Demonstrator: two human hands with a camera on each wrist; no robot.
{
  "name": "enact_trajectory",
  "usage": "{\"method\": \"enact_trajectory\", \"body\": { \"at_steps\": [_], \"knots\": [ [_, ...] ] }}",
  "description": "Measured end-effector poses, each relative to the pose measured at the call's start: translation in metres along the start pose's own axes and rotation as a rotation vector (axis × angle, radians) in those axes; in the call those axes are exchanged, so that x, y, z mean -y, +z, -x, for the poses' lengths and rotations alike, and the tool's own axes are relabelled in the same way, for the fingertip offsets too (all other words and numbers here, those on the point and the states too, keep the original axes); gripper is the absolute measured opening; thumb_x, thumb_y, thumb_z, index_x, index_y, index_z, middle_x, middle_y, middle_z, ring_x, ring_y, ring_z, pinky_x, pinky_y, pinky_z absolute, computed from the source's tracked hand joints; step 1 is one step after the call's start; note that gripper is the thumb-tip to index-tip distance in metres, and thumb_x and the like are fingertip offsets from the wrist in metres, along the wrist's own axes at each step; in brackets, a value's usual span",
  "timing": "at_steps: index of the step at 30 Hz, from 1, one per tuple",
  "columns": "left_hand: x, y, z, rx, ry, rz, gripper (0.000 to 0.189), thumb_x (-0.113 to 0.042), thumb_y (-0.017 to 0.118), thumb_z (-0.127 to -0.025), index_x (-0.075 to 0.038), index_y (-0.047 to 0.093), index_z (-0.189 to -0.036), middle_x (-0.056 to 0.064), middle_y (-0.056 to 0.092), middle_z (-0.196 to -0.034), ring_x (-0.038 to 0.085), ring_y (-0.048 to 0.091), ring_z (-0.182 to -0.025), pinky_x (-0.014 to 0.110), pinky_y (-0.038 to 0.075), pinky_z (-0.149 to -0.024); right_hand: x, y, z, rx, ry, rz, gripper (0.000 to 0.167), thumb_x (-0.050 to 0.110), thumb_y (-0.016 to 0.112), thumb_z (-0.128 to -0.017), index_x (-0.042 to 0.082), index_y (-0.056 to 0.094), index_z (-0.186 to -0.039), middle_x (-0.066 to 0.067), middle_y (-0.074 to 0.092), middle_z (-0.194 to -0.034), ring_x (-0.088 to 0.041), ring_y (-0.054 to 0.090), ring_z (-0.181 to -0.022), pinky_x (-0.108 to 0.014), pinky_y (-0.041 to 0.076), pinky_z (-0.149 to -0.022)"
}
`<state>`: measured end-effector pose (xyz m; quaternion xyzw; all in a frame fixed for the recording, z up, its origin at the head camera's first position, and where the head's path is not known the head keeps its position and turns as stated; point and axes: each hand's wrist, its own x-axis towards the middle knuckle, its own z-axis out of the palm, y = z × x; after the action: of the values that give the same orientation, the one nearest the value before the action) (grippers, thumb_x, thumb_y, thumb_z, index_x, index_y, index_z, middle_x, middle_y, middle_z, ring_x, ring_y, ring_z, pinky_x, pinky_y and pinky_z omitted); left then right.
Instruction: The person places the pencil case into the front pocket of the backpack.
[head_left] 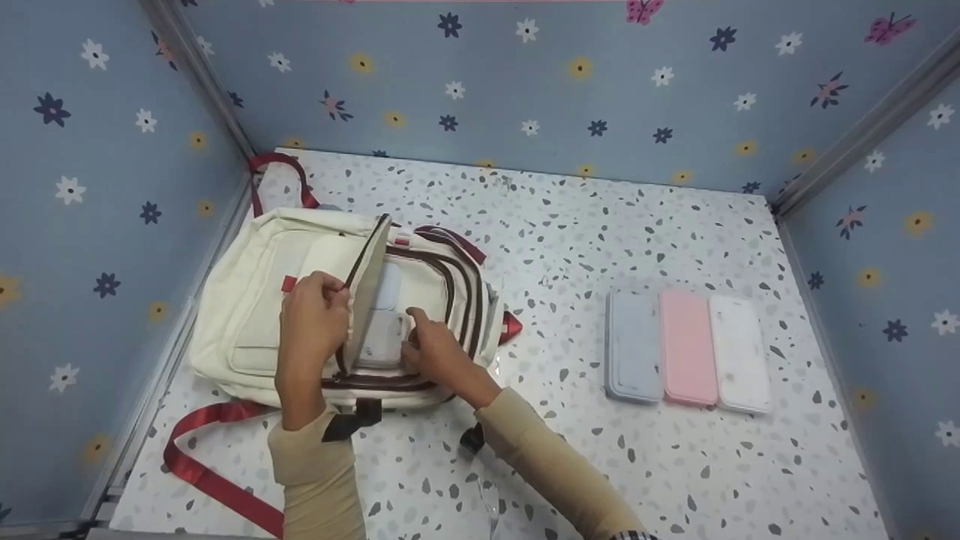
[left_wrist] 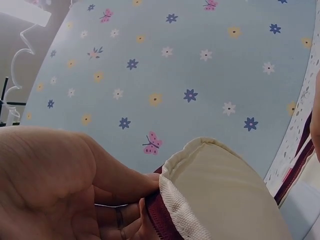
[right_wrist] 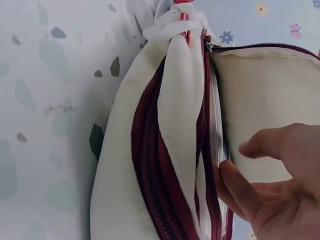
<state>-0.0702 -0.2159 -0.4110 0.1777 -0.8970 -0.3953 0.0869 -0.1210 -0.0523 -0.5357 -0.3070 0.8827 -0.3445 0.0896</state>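
Observation:
A cream backpack (head_left: 255, 300) with dark red zippers lies on the table, its front pocket unzipped. My left hand (head_left: 313, 319) pinches the zippered edge of the pocket flap (left_wrist: 225, 185) between thumb and fingers and holds it raised. Inside the pocket sit a whitish case (head_left: 382, 341) and a pale blue one (head_left: 388, 285). At the pocket's opening is my right hand (head_left: 442, 356), beside the whitish case. In the right wrist view, its thumb and fingers (right_wrist: 242, 187) are spread apart, the fingertips at the zippered edge, with nothing between them.
To the right on the speckled table (head_left: 555, 465), a blue-grey case (head_left: 634, 345), a pink case (head_left: 688, 346) and a white case (head_left: 740, 352) lie side by side. Red straps (head_left: 217, 484) trail from the backpack. Flower-patterned panels (head_left: 510, 90) enclose the table's back and sides.

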Motion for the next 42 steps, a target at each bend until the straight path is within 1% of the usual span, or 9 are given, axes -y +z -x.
{"method": "enact_trajectory", "body": {
  "at_steps": [3, 10, 15, 19, 23, 26, 30, 37, 42],
  "knots": [
    [0.001, 0.000, 0.000, 0.003, -0.004, -0.002, 0.017, -0.008, 0.053, -0.092, 0.005, 0.062, -0.100, 0.020, 0.062, -0.092, 0.034, 0.059, -0.089, 0.046, 0.042, -0.083, 0.000, 0.003, 0.001, -0.004, 0.000, -0.018, 0.050, 0.009, 0.056, -0.089, -0.001, 0.042, -0.135, -0.004, 0.071, -0.087, -0.013, 0.066, -0.075, -0.025, 0.053, -0.070],
    [0.001, -0.001, 0.000, 0.008, -0.010, 0.000, 0.018, -0.008, 0.053, -0.092, 0.005, 0.062, -0.101, 0.020, 0.062, -0.094, 0.034, 0.059, -0.091, 0.047, 0.042, -0.085, 0.003, 0.009, -0.004, 0.062, -0.055, -0.128, 0.053, 0.007, 0.054, -0.094, 0.000, 0.034, -0.142, -0.012, 0.071, -0.106, -0.018, 0.068, -0.098, -0.026, 0.052, -0.085],
    [0.001, 0.000, 0.000, 0.015, -0.009, -0.005, 0.018, -0.008, 0.053, -0.092, 0.005, 0.061, -0.101, 0.020, 0.061, -0.095, 0.033, 0.058, -0.091, 0.047, 0.042, -0.084, 0.003, 0.011, -0.006, 0.074, -0.069, -0.141, 0.053, 0.003, 0.052, -0.093, 0.001, 0.034, -0.142, -0.013, 0.071, -0.109, -0.019, 0.068, -0.102, -0.024, 0.051, -0.088],
    [0.002, 0.001, 0.000, 0.010, -0.007, -0.001, 0.018, -0.008, 0.052, -0.093, 0.005, 0.062, -0.101, 0.020, 0.061, -0.094, 0.033, 0.058, -0.090, 0.046, 0.042, -0.084, 0.002, 0.008, -0.005, 0.072, -0.048, -0.181, 0.053, 0.002, 0.052, -0.092, -0.001, 0.035, -0.142, -0.016, 0.068, -0.113, -0.022, 0.067, -0.103, -0.023, 0.051, -0.088],
    [0.003, 0.002, 0.000, 0.001, -0.008, 0.005, 0.018, -0.008, 0.052, -0.093, 0.005, 0.062, -0.101, 0.020, 0.062, -0.094, 0.034, 0.059, -0.090, 0.046, 0.042, -0.084, 0.003, 0.000, -0.003, 0.026, -0.039, -0.214, 0.047, 0.003, 0.050, -0.093, -0.003, 0.040, -0.139, -0.019, 0.065, -0.115, -0.024, 0.066, -0.103, -0.020, 0.051, -0.087],
    [0.004, 0.003, 0.001, 0.001, -0.007, 0.006, 0.018, -0.008, 0.052, -0.093, 0.006, 0.061, -0.101, 0.020, 0.062, -0.095, 0.034, 0.059, -0.091, 0.046, 0.042, -0.085, 0.001, -0.005, -0.001, -0.027, -0.052, -0.241, 0.045, 0.002, 0.051, -0.093, -0.004, 0.043, -0.136, -0.021, 0.063, -0.114, -0.025, 0.065, -0.103, -0.019, 0.051, -0.087],
    [0.004, 0.004, 0.000, 0.006, -0.013, 0.006, 0.019, -0.009, 0.052, -0.093, 0.005, 0.061, -0.102, 0.020, 0.062, -0.095, 0.033, 0.060, -0.091, 0.046, 0.042, -0.084, -0.002, -0.014, 0.006, -0.078, -0.058, -0.281, 0.044, 0.003, 0.052, -0.093, -0.004, 0.045, -0.136, -0.021, 0.061, -0.116, -0.026, 0.063, -0.105, -0.022, 0.051, -0.088],
    [0.005, 0.004, 0.000, 0.008, -0.026, 0.001, 0.018, -0.010, 0.053, -0.094, 0.004, 0.062, -0.101, 0.019, 0.062, -0.095, 0.032, 0.059, -0.091, 0.044, 0.042, -0.084, -0.008, -0.027, 0.022, -0.145, -0.051, -0.232, 0.045, 0.007, 0.055, -0.092, 0.000, 0.046, -0.136, -0.014, 0.062, -0.117, -0.022, 0.063, -0.104, -0.027, 0.052, -0.088],
    [0.004, 0.004, 0.000, 0.005, -0.012, 0.003, 0.018, -0.009, 0.053, -0.093, 0.004, 0.061, -0.101, 0.020, 0.062, -0.095, 0.033, 0.059, -0.091, 0.045, 0.042, -0.084, -0.011, -0.034, 0.031, -0.182, -0.057, -0.243, 0.045, 0.006, 0.056, -0.091, 0.001, 0.047, -0.136, -0.014, 0.062, -0.118, -0.022, 0.062, -0.104, -0.028, 0.052, -0.088]
  ]
}}
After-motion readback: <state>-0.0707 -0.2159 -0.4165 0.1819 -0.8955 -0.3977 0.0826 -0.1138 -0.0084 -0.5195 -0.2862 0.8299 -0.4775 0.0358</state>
